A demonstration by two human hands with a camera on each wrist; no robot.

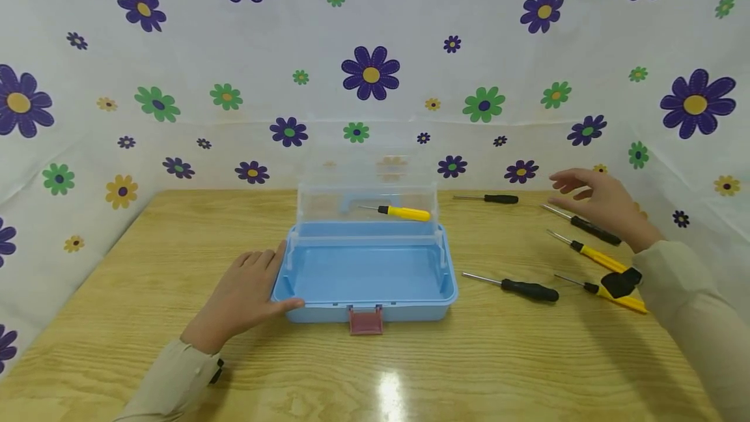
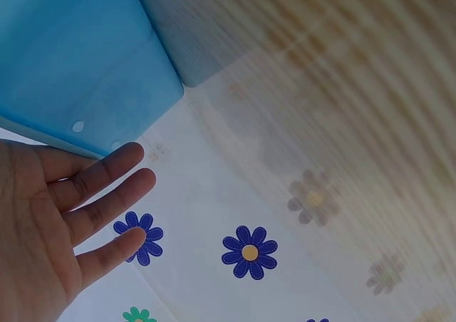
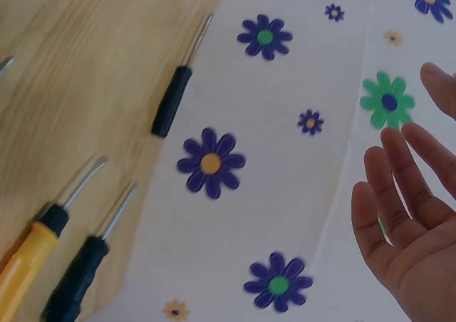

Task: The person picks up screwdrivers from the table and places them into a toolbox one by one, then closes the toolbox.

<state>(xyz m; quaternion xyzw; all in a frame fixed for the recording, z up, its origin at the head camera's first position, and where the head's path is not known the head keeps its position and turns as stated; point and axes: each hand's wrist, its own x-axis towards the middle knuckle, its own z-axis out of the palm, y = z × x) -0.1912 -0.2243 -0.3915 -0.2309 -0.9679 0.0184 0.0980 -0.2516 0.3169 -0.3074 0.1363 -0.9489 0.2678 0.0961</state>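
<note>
A light blue toolbox (image 1: 366, 312) with a clear raised lid (image 1: 369, 174) stands on the table. My left hand (image 1: 246, 295) lies against its left side, thumb over the front corner and fingers along the wall. In the left wrist view the fingers are spread beside the blue wall. A yellow-handled screwdriver (image 1: 410, 213) shows at the clear upper part of the toolbox. My right hand (image 1: 603, 204) is raised above a black-handled screwdriver (image 1: 594, 230) on the right, fingers loosely bent and holding nothing. The right wrist view also shows nothing in that palm.
Right of the toolbox lie a black screwdriver (image 1: 530, 290), a smaller black one (image 1: 500, 199) near the back edge, and two yellow-handled screwdrivers (image 1: 603, 258) under the right forearm. A flowered white cloth (image 1: 375, 31) hangs behind the wooden table (image 1: 469, 370).
</note>
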